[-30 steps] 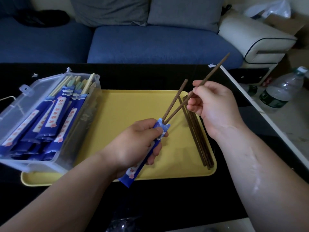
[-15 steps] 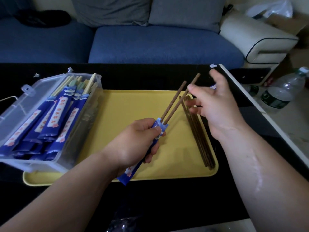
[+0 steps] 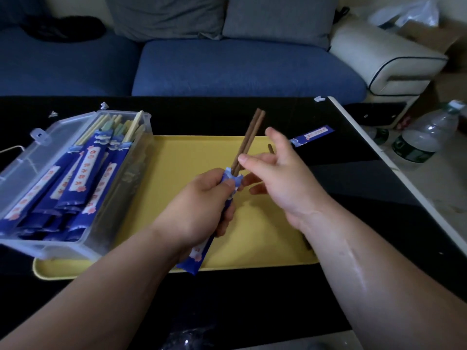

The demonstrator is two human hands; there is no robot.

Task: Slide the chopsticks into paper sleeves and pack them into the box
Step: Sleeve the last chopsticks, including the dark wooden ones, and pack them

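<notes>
While pinching the mouth of the blue paper sleeve (image 3: pixel 194 257) in curled fingers (image 3: pixel 228 184) of the left hand (image 3: pixel 199 210), holds it above the yellow tray (image 3: pixel 192 157), brown chopsticks (image 3: pixel 250 135) jutting out. Hovers the right hand (image 3: pixel 285 183) beside them, fingers (image 3: pixel 274 133) spread. Clear box (image 3: pixel 126 188) of sleeved pairs at tray's left, labels unreadable.

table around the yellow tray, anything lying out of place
One blue paper sleeve lies alone on the black table, just past the yellow tray's far right corner, apart from the sleeved pairs in the clear box.
</notes>
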